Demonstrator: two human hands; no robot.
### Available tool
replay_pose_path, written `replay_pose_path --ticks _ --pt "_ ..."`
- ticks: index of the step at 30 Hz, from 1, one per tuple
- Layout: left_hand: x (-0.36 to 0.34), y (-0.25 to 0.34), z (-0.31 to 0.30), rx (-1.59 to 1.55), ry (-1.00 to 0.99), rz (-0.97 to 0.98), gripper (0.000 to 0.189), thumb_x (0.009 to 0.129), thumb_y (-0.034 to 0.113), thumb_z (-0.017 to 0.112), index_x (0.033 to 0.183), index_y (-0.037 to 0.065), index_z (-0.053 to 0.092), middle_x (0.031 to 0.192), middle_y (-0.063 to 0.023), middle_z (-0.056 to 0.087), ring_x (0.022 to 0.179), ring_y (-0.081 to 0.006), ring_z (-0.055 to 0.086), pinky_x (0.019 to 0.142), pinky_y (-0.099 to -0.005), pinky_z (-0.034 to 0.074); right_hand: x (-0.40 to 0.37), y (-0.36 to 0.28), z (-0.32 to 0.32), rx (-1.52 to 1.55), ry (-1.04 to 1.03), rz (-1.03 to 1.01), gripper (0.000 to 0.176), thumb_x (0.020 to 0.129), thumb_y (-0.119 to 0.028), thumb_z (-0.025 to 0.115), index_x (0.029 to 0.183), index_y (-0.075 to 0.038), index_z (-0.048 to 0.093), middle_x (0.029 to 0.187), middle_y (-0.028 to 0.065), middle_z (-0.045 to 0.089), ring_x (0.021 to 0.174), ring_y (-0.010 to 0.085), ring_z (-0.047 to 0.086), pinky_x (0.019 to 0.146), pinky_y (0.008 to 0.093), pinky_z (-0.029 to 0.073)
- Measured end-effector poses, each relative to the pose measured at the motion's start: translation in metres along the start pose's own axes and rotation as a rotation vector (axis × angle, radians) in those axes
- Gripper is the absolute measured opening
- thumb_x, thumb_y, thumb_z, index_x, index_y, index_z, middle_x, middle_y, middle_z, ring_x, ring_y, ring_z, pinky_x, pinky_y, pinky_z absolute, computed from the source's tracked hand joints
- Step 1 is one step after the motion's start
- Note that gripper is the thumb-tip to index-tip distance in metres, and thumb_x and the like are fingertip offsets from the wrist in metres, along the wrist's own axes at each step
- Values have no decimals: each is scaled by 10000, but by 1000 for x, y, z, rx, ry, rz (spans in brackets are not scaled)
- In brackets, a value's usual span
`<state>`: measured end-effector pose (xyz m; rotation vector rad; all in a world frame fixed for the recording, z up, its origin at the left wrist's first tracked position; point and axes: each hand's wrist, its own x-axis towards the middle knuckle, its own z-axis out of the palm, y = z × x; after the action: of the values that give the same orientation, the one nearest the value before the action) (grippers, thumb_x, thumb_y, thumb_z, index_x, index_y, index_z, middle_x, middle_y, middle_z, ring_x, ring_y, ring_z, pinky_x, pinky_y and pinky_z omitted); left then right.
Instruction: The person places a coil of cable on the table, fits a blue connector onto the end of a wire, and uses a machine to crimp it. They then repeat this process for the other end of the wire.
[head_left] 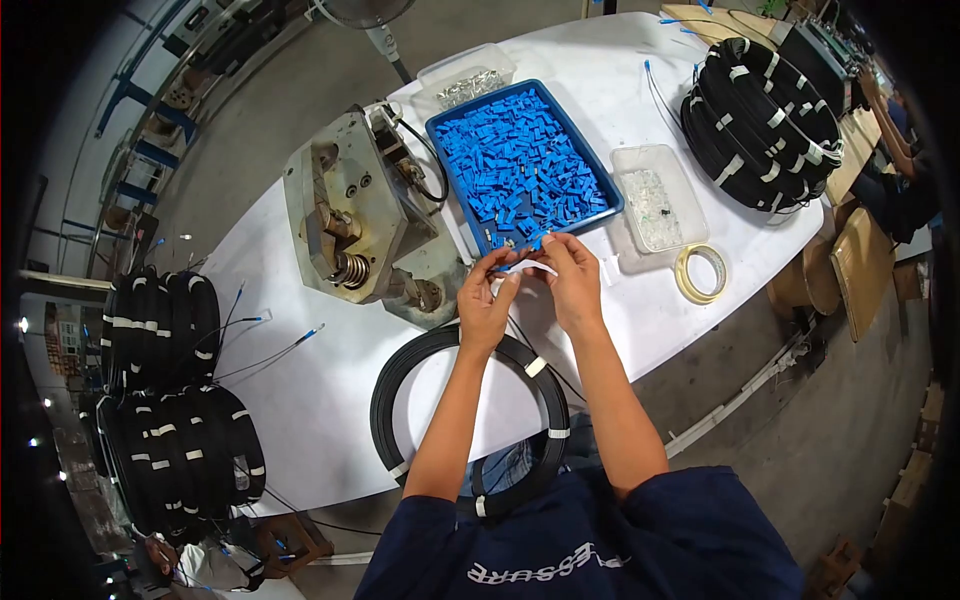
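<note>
Both hands meet at the near edge of a blue tray (612, 190) full of small blue connectors (520, 150). My left hand (485, 305) is closed in a pinch on a thin cable end with a bit of blue at the fingertips. My right hand (574, 285) pinches a small blue connector (540, 240) between thumb and fingers. The fingers hide most of both pieces. Below the hands, a coil of black cable (383, 400) bound with white tape lies on the table edge, partly under my left forearm.
A metal press (365, 200) stands left of the tray. Clear boxes of small parts (655, 205) and metal pieces (470, 88) flank it. A tape roll (702, 274) lies at right. Stacked cable coils (760, 125) stand back right, more coils (175, 450) left. Another person (895, 150) is far right.
</note>
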<state>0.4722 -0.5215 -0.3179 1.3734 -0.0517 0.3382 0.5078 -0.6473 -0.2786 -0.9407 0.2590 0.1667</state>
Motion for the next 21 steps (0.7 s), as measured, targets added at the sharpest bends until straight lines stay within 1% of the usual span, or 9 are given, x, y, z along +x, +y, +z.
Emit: replay_pose_path --ticks 2,4,5,8,9,14,16,17,21 --pt "-1 2 -1 31 -3 -10 295 939 42 618 1219 -47 599 1171 -94 610 1102 -138 565 865 -251 461 4 -6 -4 26 1 13 163 956 -167 615 990 -8 613 870 87 667 799 154 664 677 277 561" --pt "-3 2 -1 60 12 -116 279 948 50 608 1215 -30 611 1237 -93 588 1036 -115 581 817 -227 462 6 -12 -6 60 5 -2 175 957 -171 615 999 -2 605 851 98 663 763 155 667 672 277 566" --pt "-4 3 2 106 47 -106 240 952 61 613 1178 -12 646 1147 -81 648 921 -85 596 737 -230 506 7 -15 -7 62 4 -9 175 957 -171 615 999 -2 605 851 98 663 763 155 667 672 277 566" --pt "-6 6 2 106 38 -208 224 944 99 646 1131 -22 677 1072 -93 684 892 -92 614 612 -226 504 9 -20 -9 77 28 -26 189 954 -168 626 1009 10 600 854 106 658 741 161 670 673 277 572" --pt "-6 7 5 132 74 -187 236 934 127 672 1125 -10 692 967 -74 714 834 -94 627 554 -216 483 7 -23 -9 -8 14 -65 190 953 -162 629 1009 16 600 859 105 656 746 162 671 673 274 573" --pt "1 38 15 435 93 -202 199 925 148 688 1061 8 727 886 -40 730 735 -92 623 583 -198 463 6 -33 -13 -72 -34 -169 189 950 -143 637 1006 34 601 877 102 653 766 162 673 683 277 574" --pt "8 51 17 742 41 -114 194 902 173 716 999 8 744 886 -75 734 748 -108 635 618 -233 478 7 -36 -12 -74 -42 -169 138 951 -125 629 990 3 594 878 100 659 776 176 667 713 302 570" --pt "11 55 20 771 35 85 188 864 208 739 950 42 758 799 -108 704 664 -174 668 673 -281 515 8 -35 -13 -71 -43 -174 138 951 -125 629 990 3 594 878 100 659 776 176 667 713 302 570" --pt "17 78 34 830 20 155 175 878 177 715 935 14 744 795 -108 715 686 -204 683 718 -319 526 8 -29 -11 -24 -108 -155 132 941 -143 646 975 -20 614 866 71 663 768 150 660 716 297 565"
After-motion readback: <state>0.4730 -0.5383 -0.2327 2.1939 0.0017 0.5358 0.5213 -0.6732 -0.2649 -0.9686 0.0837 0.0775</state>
